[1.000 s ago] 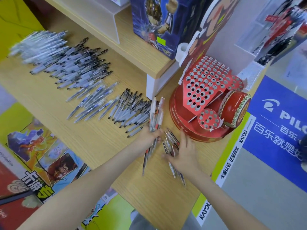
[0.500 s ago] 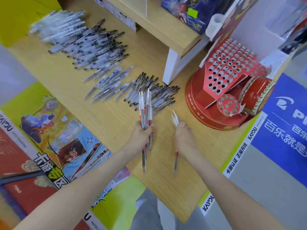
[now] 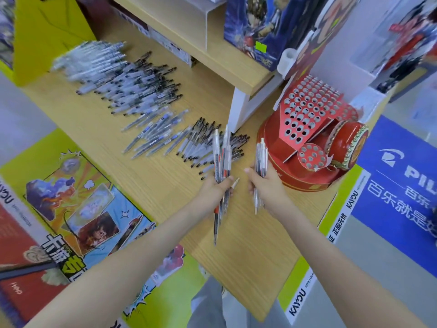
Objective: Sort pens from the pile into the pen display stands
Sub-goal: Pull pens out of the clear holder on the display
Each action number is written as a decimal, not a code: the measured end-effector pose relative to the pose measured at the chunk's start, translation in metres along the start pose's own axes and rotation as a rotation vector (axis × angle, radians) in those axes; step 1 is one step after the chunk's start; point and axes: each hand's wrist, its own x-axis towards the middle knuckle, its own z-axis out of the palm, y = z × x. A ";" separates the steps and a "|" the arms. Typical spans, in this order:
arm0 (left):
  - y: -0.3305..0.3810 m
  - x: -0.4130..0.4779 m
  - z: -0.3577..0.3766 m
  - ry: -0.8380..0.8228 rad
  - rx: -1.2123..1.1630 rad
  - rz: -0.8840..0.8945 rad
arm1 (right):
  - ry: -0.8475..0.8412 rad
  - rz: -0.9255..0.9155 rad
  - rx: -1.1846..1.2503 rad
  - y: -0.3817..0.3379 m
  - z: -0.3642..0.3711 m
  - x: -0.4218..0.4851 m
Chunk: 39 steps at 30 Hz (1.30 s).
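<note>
My left hand (image 3: 214, 188) grips a bundle of clear red-ink pens (image 3: 221, 157) held above the wooden table. My right hand (image 3: 266, 185) grips a smaller bunch of clear pens (image 3: 261, 157), tips pointing away from me, just left of the red pen display stand (image 3: 307, 129). The stand is drum-shaped with a slanted panel full of holes, all of them unfilled. Behind my hands lie rows of black pens (image 3: 212, 145), blue pens (image 3: 156, 136) and a larger pile of black pens (image 3: 132, 84).
A raised wooden shelf (image 3: 212, 50) with a white support stands behind the pens and carries a printed box (image 3: 257, 27). The table's front edge (image 3: 305, 268) runs diagonally at the right. Posters hang at the left, and a blue sign stands lower right.
Both hands have lifted their pens off the table and moved a little up and right. The right hand now holds its bunch closer to the red stand.
</note>
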 end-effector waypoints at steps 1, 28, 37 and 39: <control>0.003 -0.003 0.003 -0.047 0.014 0.017 | -0.021 0.010 0.076 -0.005 0.000 -0.005; 0.027 -0.029 0.047 -0.462 0.364 -0.129 | 0.010 0.262 0.411 0.010 -0.022 -0.030; 0.022 -0.025 0.047 -0.413 0.224 -0.171 | 0.034 0.472 0.504 0.007 -0.011 -0.013; 0.020 -0.025 0.039 -0.421 0.170 -0.201 | -0.010 0.453 0.536 0.005 -0.011 -0.011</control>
